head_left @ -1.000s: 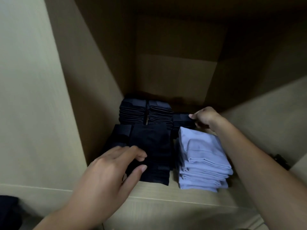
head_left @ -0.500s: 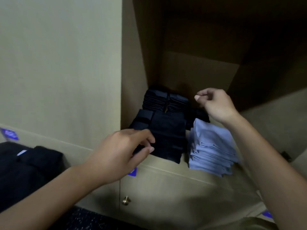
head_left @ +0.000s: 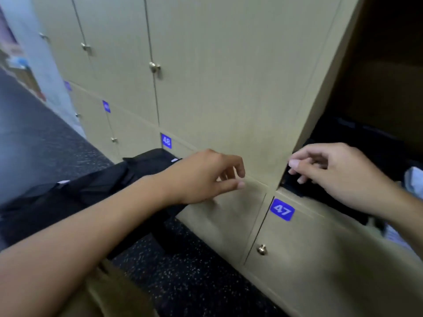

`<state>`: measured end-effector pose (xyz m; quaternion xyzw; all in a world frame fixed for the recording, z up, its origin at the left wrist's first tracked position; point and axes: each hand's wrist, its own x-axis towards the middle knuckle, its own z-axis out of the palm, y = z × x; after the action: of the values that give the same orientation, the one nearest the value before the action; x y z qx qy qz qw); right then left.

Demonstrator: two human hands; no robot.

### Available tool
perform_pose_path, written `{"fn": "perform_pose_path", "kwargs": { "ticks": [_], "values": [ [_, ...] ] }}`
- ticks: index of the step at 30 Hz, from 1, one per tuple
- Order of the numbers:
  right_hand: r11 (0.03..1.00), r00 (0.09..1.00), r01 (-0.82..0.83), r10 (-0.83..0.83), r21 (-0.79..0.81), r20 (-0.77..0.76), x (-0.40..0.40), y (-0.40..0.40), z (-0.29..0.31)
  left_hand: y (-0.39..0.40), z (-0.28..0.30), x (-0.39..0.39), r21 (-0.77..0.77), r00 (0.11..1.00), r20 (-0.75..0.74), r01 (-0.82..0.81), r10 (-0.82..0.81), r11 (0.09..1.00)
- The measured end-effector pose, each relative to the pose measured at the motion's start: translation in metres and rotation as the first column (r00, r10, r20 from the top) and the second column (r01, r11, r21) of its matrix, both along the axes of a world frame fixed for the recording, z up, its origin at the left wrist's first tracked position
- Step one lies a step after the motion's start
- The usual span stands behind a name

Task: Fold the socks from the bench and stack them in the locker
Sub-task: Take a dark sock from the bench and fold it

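Note:
The open locker (head_left: 377,88) is at the right edge, dark inside. Folded dark socks (head_left: 306,191) lie at its front lip, and a bit of the light blue sock stack (head_left: 414,181) shows behind my right wrist. My right hand (head_left: 336,177) hovers just in front of the dark socks, fingers loosely curled and holding nothing. My left hand (head_left: 206,177) hangs in front of the closed locker door, also loosely curled and empty. A heap of dark socks (head_left: 96,191) with small white labels lies on the bench to the left, under my left forearm.
Closed beige locker doors fill the middle, with blue number labels 47 (head_left: 282,209) and 48 (head_left: 166,140) and brass knobs (head_left: 261,249). Dark speckled floor (head_left: 187,280) runs along the lockers. My trouser leg shows at the bottom.
The view has swung left, off the locker interior and onto the doors and bench. Both hands have drawn back out of the locker, the left now in front of the closed door.

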<state>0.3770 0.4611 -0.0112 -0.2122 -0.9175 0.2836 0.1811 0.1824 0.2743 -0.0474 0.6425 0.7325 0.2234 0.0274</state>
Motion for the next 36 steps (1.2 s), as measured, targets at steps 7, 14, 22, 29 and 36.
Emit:
{"fn": "perform_pose_path", "kwargs": {
  "ticks": [7, 14, 22, 29, 36],
  "values": [
    [0.992, 0.986, -0.128, 0.126, 0.006, 0.111, -0.041, -0.048, -0.030, -0.067, -0.028, -0.083, -0.045, 0.935, 0.067, -0.346, 0.348, 0.937],
    [0.987, 0.971, -0.160, 0.155, 0.017, 0.181, -0.069, -0.058, -0.057, -0.070, -0.057, -0.130, -0.154, 0.867, 0.020, -0.489, 0.497, 0.859],
    [0.984, 0.952, -0.178, 0.176, -0.015, 0.252, -0.079, -0.060, -0.075, -0.048, -0.099, -0.146, -0.306, 0.869, -0.209, -0.494, 0.449, 0.814],
    [0.977, 0.944, -0.149, 0.186, -0.154, 0.271, -0.094, -0.064, -0.097, -0.049, -0.113, -0.149, -0.144, 0.884, -0.093, -0.468, 0.459, 0.872],
    [0.679, 0.946, 0.087, 0.172, -0.729, 0.274, -0.140, -0.085, -0.142, -0.053, -0.105, -0.149, -0.096, 0.858, 0.099, -0.495, 0.503, 0.863]
  ]
}}
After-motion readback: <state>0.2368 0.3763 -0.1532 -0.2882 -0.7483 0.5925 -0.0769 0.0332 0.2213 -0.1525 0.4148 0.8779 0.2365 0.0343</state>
